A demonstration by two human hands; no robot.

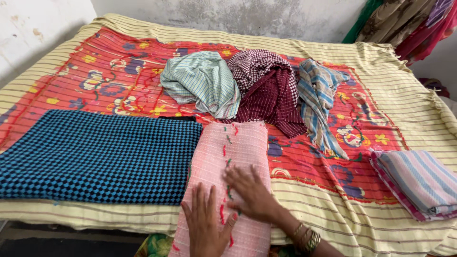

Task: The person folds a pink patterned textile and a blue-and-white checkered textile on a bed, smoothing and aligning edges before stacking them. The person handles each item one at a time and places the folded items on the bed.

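Note:
A pale pink cloth [235, 147] with small red and green stitches lies lengthwise on the bed's near edge. My left hand [205, 223] rests flat on its near end with fingers spread. My right hand [251, 190], bangles on the wrist, lies flat just to the right on the same cloth, fingers pointing left and away. Neither hand grips anything. A blue and black checked cloth [95, 154] lies spread flat right beside the pink one on the left.
Crumpled cloths sit mid-bed: a green striped one [204, 81], a maroon checked one [266, 88] and a blue-brown striped one [319, 102]. A folded striped cloth [419, 183] lies at the right edge. A red floral bedcover [114, 71] covers the bed. Garments [404, 21] hang at top right.

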